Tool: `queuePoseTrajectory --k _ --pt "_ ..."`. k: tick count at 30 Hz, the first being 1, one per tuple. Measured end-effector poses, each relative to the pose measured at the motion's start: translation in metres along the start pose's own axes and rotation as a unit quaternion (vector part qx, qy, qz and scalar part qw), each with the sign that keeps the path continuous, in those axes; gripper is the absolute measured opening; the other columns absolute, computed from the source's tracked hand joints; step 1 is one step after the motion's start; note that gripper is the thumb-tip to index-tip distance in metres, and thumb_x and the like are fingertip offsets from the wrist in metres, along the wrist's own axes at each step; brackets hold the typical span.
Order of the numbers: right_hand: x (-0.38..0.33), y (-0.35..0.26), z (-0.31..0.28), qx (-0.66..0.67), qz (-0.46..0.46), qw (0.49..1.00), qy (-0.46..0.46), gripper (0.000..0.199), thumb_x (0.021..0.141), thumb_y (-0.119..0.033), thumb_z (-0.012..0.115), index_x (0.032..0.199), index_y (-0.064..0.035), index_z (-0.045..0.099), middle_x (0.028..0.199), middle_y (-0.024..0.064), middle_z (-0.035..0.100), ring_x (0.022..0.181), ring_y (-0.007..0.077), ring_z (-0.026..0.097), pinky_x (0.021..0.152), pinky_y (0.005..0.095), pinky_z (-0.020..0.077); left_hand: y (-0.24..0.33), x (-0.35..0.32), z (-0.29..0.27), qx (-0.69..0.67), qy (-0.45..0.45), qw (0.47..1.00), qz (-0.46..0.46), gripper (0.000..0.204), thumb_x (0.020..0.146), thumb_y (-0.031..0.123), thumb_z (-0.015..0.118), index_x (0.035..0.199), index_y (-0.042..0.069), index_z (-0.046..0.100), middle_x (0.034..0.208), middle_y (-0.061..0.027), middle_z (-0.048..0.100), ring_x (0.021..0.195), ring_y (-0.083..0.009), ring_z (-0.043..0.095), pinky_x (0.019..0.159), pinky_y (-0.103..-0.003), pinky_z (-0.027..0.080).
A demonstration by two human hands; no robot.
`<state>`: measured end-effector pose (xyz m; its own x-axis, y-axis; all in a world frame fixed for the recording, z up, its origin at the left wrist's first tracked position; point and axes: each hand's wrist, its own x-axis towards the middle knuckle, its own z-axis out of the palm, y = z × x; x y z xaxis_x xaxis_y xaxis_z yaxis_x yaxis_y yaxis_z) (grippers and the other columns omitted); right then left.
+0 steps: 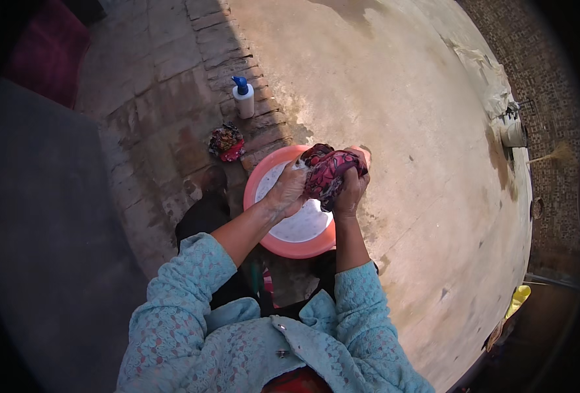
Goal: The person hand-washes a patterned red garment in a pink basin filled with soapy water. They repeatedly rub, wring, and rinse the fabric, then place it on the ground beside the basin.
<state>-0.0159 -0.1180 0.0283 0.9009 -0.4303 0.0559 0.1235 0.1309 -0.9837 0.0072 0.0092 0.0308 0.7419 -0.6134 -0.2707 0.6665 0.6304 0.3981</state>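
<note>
Both hands grip a bunched, wet-looking cloth (332, 171) with a dark and pinkish-red pattern. My left hand (290, 190), with suds on it, closes on the cloth's left side. On the other side my right hand (351, 190) has its fingers wrapped round the bundle. Below them stands a pink-orange basin (283, 247) holding whitish, sudsy water (303, 224). The cloth is above the basin's upper right part and hides some of its rim.
A white pump bottle (244, 103) with a blue top stands on the brick edging (264, 134). Nearer lies a crumpled patterned cloth (226, 142). Concrete ground (427, 164) stretches right, where a pale bucket (512, 133) stands by the far wall. A dark surface (48, 229) fills the left.
</note>
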Motion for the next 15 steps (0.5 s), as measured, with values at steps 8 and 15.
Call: queuePoseTrajectory --k 8,15 --pt "-0.066 -0.025 0.062 -0.335 -0.283 0.893 -0.099 0.041 0.056 -0.014 0.067 0.096 -0.0149 0.057 0.119 0.0175 0.045 0.117 0.0347 0.04 0.099 0.0422 0.0314 0.026 0.022 -0.028 0.059 0.066 0.994 0.06 0.014 0.084 0.013 0.06 0.094 0.003 0.059 0.077 -0.0047 0.061 0.063 -0.0152 0.06 0.061 -0.026 0.054" --pt "0.002 0.006 0.01 -0.052 -0.029 0.995 0.077 0.017 0.081 -0.009 0.064 0.081 -0.0059 0.048 0.084 0.0041 0.052 0.078 0.0128 0.049 0.071 0.0269 0.042 -0.012 0.005 -0.015 0.084 -0.001 0.996 0.04 0.023 0.091 0.02 0.056 0.109 0.007 0.054 0.097 -0.0002 0.059 0.089 -0.0091 0.058 0.076 -0.025 0.05"
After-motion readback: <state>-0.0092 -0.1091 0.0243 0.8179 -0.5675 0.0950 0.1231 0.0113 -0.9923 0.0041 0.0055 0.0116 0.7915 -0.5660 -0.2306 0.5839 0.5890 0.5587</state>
